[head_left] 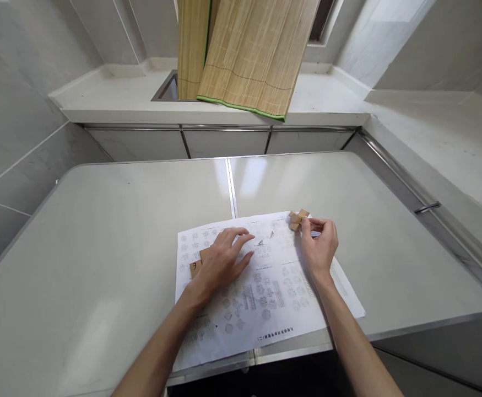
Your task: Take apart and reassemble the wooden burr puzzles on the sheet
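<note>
A printed instruction sheet point(282, 317) with rows of small puzzle drawings lies on the table. My left hand point(224, 256) rests low over its left half, fingers apart and slightly curved. Wooden puzzle pieces point(195, 268) stick out from beneath that hand, one bearing a dark mark; the rest of them is hidden by it. At the sheet's upper right, my right hand point(320, 242) pinches a small cross-shaped cluster of wooden puzzle pieces point(295, 219) between thumb and fingers. Part of the cluster is behind the fingertips.
The pale folding table point(120, 237) has a metal seam point(231, 187) down its middle. Behind it runs a white counter point(112, 102) with a sink point(167, 88). A bamboo mat point(257, 55) hangs over the counter's edge. A metal rail point(401, 168) lies along the right side.
</note>
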Demonstrator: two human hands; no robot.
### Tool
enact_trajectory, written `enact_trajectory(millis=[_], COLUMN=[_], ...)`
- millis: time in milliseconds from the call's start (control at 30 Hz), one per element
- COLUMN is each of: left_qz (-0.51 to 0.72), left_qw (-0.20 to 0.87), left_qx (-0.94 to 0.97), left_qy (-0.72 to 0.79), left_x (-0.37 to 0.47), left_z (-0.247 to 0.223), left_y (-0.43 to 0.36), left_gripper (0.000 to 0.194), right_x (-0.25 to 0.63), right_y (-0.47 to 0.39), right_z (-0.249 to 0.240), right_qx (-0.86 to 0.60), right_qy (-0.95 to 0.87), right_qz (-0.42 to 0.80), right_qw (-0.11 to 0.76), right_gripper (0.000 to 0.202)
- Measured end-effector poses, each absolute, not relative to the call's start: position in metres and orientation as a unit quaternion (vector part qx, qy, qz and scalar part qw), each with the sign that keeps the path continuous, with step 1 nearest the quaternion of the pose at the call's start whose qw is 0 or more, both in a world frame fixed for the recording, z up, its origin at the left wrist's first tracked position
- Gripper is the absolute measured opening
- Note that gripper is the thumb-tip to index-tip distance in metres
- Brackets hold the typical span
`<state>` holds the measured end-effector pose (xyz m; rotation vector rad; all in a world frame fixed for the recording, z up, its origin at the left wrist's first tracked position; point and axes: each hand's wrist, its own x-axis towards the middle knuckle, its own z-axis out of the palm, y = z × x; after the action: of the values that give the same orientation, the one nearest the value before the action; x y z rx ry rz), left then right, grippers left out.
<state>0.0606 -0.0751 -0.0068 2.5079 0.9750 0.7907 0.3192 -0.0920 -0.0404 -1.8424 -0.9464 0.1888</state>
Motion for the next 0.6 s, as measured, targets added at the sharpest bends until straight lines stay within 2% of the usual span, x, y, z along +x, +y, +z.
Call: enact_trajectory(millis=[600], left_qz=[0.31], left_qw=[0.152], left_qx=[0.861], left_qy=[0.372], left_x=[0.045], left_z=[-0.009], left_y=[-0.066], left_gripper=[0.025], right_x=[0.315], right_y=[-0.094], right_z=[-0.035], right_qx=[-0.73], right_qy=[-0.424], right_qz=[0.048], right_qw=[0.534], right_gripper=[0.022])
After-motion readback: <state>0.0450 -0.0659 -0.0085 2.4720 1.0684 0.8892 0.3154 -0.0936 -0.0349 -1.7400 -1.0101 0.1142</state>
